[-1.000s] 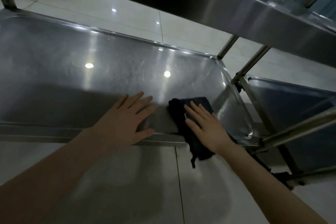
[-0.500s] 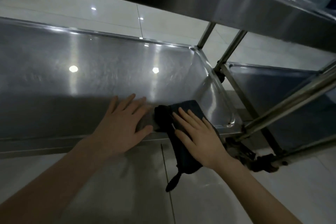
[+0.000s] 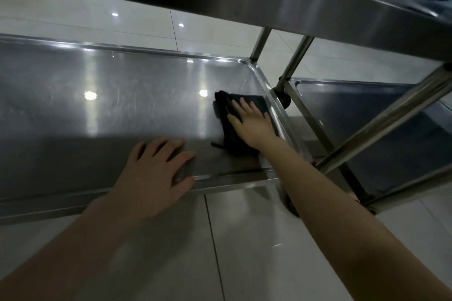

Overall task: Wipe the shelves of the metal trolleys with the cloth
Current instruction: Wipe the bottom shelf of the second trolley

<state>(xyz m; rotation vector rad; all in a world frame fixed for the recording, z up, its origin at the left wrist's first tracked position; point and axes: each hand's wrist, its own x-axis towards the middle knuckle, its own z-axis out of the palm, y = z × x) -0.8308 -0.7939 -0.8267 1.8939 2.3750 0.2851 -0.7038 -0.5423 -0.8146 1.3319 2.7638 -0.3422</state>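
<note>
The low steel shelf (image 3: 110, 95) of a metal trolley fills the left and middle of the head view. A dark folded cloth (image 3: 228, 135) lies on its right end, close to the raised rim. My right hand (image 3: 252, 122) presses flat on the cloth with straight, spread fingers. My left hand (image 3: 156, 173) rests flat on the shelf's front edge, fingers spread, holding nothing. Part of the cloth is hidden under my right palm.
The trolley's upper shelf (image 3: 318, 7) overhangs the top of the view. Steel posts (image 3: 296, 61) stand at the right corner. A second trolley's low shelf (image 3: 367, 115) sits right beside, behind a slanted steel bar (image 3: 381, 122). Pale tiled floor (image 3: 244, 252) lies in front.
My right hand has pushed the cloth from the shelf's front edge, where it hung over, back and rightward onto the shelf near the right rim. My left hand has stayed on the front edge.
</note>
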